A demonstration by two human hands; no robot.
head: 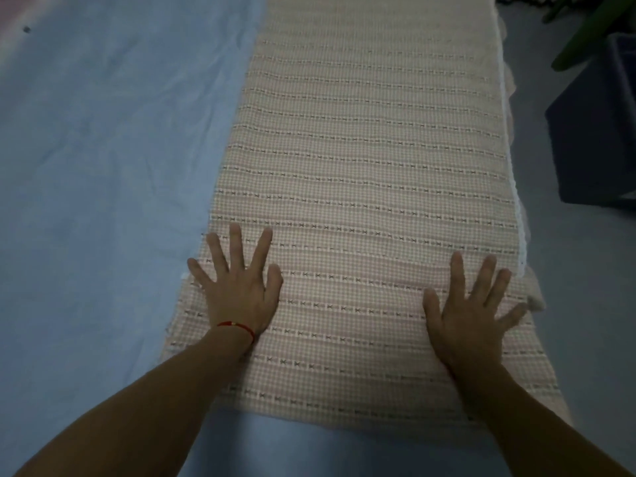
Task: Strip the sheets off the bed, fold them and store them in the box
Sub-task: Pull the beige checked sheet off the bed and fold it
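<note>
Both hands, left hand and right hand, press flat, fingers spread wide, on the folded sheet.

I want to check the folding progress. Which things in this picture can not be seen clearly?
- Dark box, head view: cut by the right edge; its inside is not shown.
- Pink checked sheet: the far end leaves the top edge; the number of folded layers is hidden.
- Green object, top right: blurred and cut off.
- Left hand and right hand lie flat, covering the cloth beneath.
</note>
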